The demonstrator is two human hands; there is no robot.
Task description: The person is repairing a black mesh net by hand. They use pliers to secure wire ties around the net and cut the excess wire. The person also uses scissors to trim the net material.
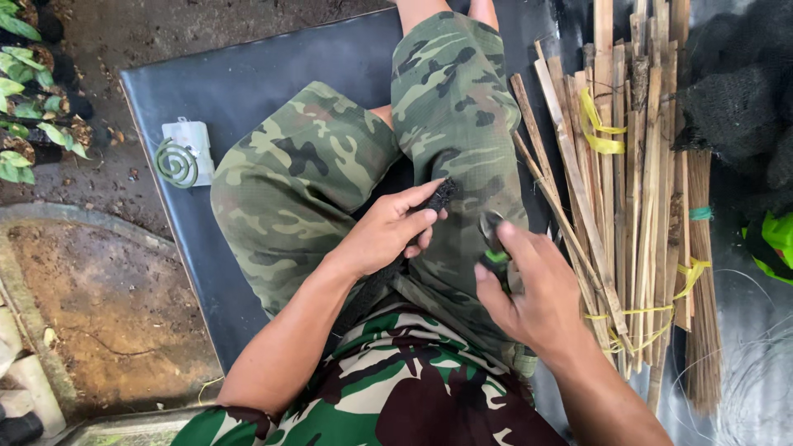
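1. The left hand [387, 231] is closed around a dark strip [438, 196], apparently black netting or fabric, pinching its far end between thumb and fingers over the person's lap; the rest of the strip runs back under the wrist toward the body.
2. The right hand [533, 289] grasps a small cutting tool [494, 239] with a green handle and a dark round head, just right of the strip's end and not touching it.
3. To do this well, I judge the strip should be kept taut and flat over the thigh, the blades should close square across it, and the left fingertips should stay back from the cutting edge.
4. The camouflage trousers [330, 157] lie right under the work, so lifting the strip off the cloth before closing the tool seems wise.
5. Counts: one strip, one tool, two hands.
6. One bundle of bamboo slats [636, 165] lies on the right, bound with yellow ties; the slats are too many to count surely.
7. One green coil [175, 163] sits beside one small white box [192, 140] on the black mat [248, 74], far left.
8. Potted seedlings [33, 116] stand at the far left edge.
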